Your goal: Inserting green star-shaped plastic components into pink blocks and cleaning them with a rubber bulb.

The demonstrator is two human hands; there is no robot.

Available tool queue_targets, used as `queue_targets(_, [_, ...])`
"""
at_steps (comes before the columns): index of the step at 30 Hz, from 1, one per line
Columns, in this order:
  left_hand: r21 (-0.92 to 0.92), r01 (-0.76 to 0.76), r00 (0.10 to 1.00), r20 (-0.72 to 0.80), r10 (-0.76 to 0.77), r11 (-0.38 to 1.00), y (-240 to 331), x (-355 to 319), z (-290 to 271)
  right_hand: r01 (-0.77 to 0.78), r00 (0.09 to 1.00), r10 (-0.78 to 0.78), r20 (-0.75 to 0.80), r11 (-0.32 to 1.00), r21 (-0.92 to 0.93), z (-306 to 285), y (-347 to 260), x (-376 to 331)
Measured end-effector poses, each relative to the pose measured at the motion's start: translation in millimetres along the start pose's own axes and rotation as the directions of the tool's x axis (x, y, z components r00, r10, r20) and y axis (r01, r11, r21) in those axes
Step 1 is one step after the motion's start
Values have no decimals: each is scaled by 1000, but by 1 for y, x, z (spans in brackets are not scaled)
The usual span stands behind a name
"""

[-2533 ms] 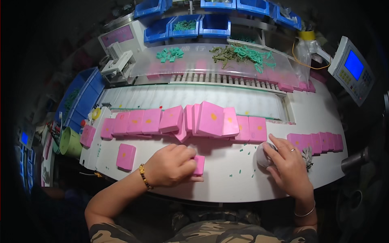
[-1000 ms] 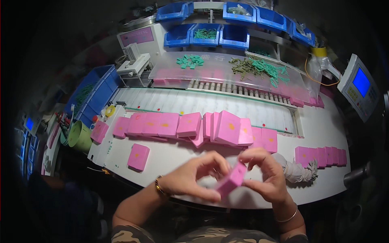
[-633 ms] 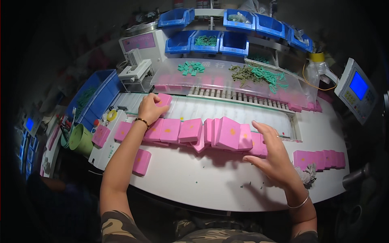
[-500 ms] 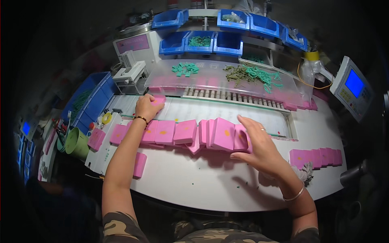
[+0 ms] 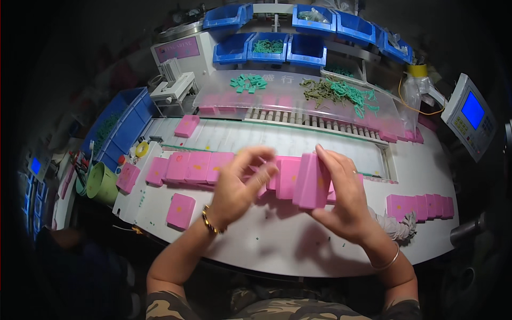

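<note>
My right hand (image 5: 346,200) grips a pink flat box (image 5: 312,181) held on edge above the white table (image 5: 266,245). My left hand (image 5: 240,184) is beside it, fingers curled near another upright pink box (image 5: 288,177) in the row; whether it grips that box I cannot tell. A row of pink boxes (image 5: 194,167) lies flat to the left. One pink box (image 5: 186,126) rests on the white conveyor (image 5: 298,141) at the back left.
A single pink box (image 5: 180,210) lies near the table's front left, more pink boxes (image 5: 421,206) at the right. Blue bins (image 5: 269,48) hold green parts behind a clear cover (image 5: 298,101). A green cup (image 5: 101,184) stands left, a small screen (image 5: 472,120) right.
My left hand came back from the conveyor, leaving a pink box there. My right hand lifted a pink box from the row and holds it on edge.
</note>
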State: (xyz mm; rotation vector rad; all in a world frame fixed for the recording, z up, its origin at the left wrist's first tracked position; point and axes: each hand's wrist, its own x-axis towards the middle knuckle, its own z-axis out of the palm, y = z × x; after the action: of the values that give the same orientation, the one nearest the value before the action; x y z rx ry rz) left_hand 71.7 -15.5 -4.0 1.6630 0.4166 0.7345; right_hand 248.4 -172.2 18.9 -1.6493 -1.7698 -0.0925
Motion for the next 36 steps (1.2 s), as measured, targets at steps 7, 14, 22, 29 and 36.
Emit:
queue_targets(7, [-452,466,788,602,-126,761,-9,-41,44,114,990,-104,-96,988,104,9,-24,-50])
queue_targets(14, [-169,144,868,495,-42,975,-14,-52,62,-238,970,234,71,835,496,7,-22,-79])
queue_targets(22, [-40,52,786,618,-16,998,1,-48,51,-115,993,112,29,929,352,5,-28,-81])
queue_targets(29, [-153,26,894,445,46,988,-7,-56,47,-246,969,207,138,710,660,-5,-18,-84])
queue_targets(36, [-24,-324,939,115,324,946,-24,-64,73,-325,801,569,187,151,934,12,-21,-79])
